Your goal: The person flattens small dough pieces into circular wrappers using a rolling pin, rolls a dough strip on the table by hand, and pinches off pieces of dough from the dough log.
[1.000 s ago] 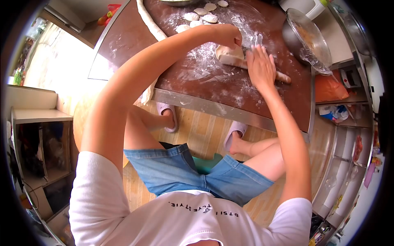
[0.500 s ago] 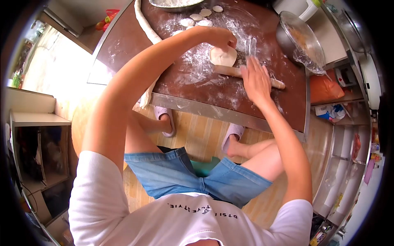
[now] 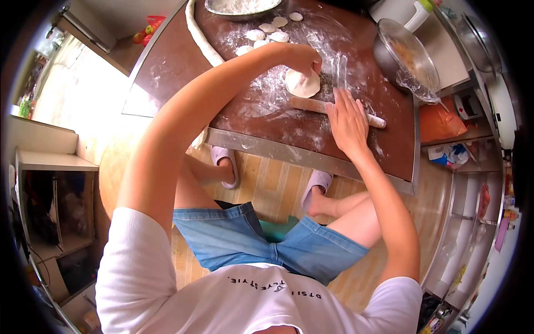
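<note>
My left hand (image 3: 305, 58) is closed, its fingers pinching the far edge of a round dough wrapper (image 3: 302, 84) on the floured table (image 3: 261, 125). A wooden rolling pin (image 3: 309, 104) lies just on the near side of the wrapper. Across the pin's right part rests my right hand (image 3: 349, 121), open, with its fingers stretched out flat. Beyond my left hand are several small flattened dough pieces (image 3: 267, 28). A long rope of dough (image 3: 199, 34) runs down the table's left side, partly hidden behind my left arm.
At the far edge stands a bowl of flour (image 3: 243, 8). A metal bowl with filling (image 3: 409, 55), partly under plastic wrap, sits at the right. An orange bag (image 3: 439, 119) is on a shelf beside the table. My knees are below the table's near edge (image 3: 278, 149).
My right hand and the rolling pin have shifted slightly towards me. The pin now lies apart from the wrapper. My left hand still pinches the wrapper's edge.
</note>
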`<act>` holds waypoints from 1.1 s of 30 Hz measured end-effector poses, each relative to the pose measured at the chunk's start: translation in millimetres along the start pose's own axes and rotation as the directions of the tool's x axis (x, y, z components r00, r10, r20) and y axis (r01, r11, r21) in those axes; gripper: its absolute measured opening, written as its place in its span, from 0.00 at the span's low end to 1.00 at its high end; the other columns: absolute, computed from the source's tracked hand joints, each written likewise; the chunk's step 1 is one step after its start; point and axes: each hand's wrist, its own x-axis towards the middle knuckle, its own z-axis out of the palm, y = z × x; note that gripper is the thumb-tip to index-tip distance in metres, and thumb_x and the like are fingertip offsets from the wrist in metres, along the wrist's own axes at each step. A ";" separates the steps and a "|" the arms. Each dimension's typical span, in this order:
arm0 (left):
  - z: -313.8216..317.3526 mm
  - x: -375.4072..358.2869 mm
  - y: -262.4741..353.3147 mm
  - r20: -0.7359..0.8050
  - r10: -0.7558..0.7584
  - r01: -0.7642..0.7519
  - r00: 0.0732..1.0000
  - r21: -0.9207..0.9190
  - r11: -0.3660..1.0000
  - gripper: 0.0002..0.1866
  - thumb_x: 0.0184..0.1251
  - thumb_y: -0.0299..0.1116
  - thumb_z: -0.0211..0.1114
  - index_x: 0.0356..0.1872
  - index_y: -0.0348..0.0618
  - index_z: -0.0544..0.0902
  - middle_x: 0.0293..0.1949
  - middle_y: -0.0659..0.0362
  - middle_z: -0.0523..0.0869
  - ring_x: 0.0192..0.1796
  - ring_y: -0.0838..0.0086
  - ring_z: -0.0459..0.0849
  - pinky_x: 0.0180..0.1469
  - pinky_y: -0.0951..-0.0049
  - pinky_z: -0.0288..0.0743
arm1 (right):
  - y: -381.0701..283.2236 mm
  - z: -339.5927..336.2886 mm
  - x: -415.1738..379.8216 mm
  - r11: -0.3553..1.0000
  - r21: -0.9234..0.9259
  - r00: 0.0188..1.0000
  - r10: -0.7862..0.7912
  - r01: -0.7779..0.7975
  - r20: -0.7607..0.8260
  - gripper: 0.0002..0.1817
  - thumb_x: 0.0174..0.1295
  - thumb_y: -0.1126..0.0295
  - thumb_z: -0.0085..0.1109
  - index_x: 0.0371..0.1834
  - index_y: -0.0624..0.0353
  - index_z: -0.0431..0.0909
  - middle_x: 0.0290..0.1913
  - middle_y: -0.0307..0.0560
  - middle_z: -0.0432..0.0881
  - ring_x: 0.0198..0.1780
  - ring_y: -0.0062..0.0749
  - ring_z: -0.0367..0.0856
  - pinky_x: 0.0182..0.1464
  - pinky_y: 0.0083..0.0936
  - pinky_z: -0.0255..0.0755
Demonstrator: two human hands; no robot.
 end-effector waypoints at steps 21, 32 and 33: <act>-2.5 5.6 -3.2 0.040 -0.099 0.096 0.994 0.075 0.993 0.17 0.47 0.31 0.65 0.43 0.42 0.82 0.37 0.54 0.85 0.39 0.66 0.82 0.41 0.68 0.74 | 26.1 33.4 76.1 0.992 -0.063 0.993 0.103 -0.107 -0.062 0.29 0.68 0.52 0.38 0.59 0.68 0.67 0.63 0.61 0.66 0.67 0.49 0.60 0.68 0.45 0.49; -0.4 5.6 -10.0 0.074 -0.018 0.014 0.997 0.052 0.999 0.23 0.47 0.32 0.64 0.49 0.41 0.79 0.42 0.51 0.84 0.44 0.64 0.82 0.47 0.66 0.75 | 11.1 17.6 23.2 1.000 0.001 0.999 0.026 -0.026 -0.034 0.28 0.67 0.53 0.39 0.58 0.67 0.68 0.62 0.61 0.67 0.67 0.49 0.60 0.68 0.44 0.49; -2.4 1.6 -6.1 0.070 0.006 -0.009 0.998 0.048 0.999 0.24 0.46 0.32 0.64 0.50 0.41 0.78 0.44 0.50 0.84 0.45 0.63 0.82 0.48 0.66 0.74 | 18.6 24.8 47.5 0.997 -0.031 0.996 0.068 -0.070 -0.050 0.28 0.68 0.53 0.38 0.58 0.67 0.68 0.63 0.61 0.67 0.67 0.48 0.60 0.68 0.44 0.49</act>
